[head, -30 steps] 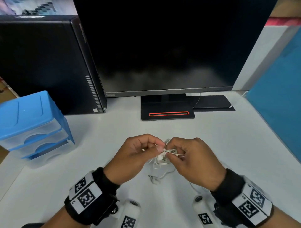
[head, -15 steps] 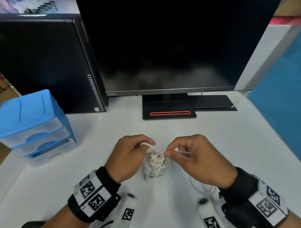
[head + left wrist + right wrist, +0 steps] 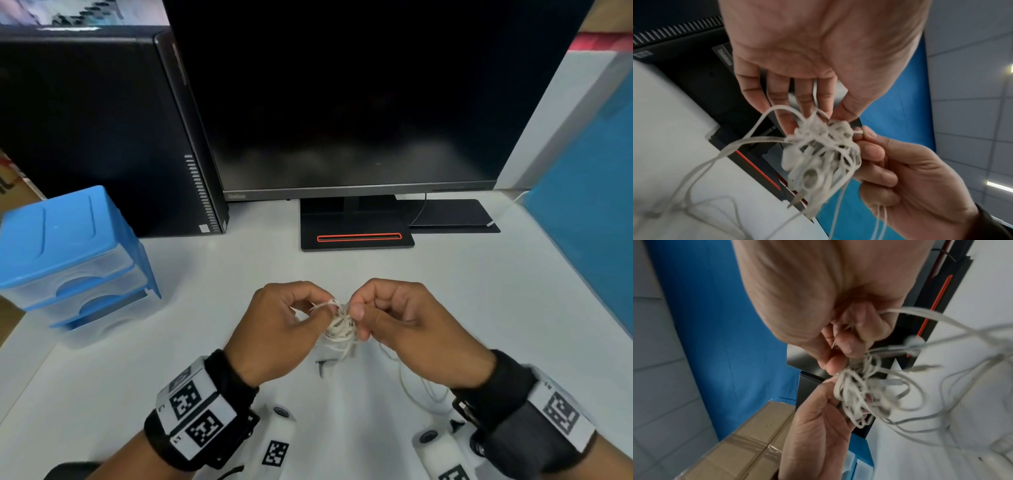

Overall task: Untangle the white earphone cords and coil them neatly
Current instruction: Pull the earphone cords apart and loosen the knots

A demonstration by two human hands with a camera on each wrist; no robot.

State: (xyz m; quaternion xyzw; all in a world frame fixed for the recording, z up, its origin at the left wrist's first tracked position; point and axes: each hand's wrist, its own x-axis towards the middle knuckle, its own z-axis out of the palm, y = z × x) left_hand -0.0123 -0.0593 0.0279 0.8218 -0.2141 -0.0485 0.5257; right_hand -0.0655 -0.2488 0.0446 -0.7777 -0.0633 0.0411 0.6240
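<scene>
A tangled knot of white earphone cords (image 3: 339, 327) hangs between both hands above the white table (image 3: 479, 294). My left hand (image 3: 289, 322) pinches a strand at the top of the knot (image 3: 826, 146) with thumb and forefinger. My right hand (image 3: 387, 318) pinches the knot's right side, its other fingers curled round a strand (image 3: 900, 311). Loose cord (image 3: 421, 387) trails down onto the table under my right wrist. The dark audio plug (image 3: 322, 365) dangles below the knot. An earbud (image 3: 812, 178) shows inside the tangle.
A black monitor (image 3: 359, 102) on its stand (image 3: 356, 236) rises behind the hands, a black computer tower (image 3: 102, 130) to its left. A blue drawer unit (image 3: 68, 260) sits at the left. A blue partition (image 3: 589, 219) borders the right. A cardboard box (image 3: 748, 443) shows in the right wrist view.
The hands parted about half a second ago and stretched a strand, then came close together again. The knot hangs looser and the plug has lifted off the table.
</scene>
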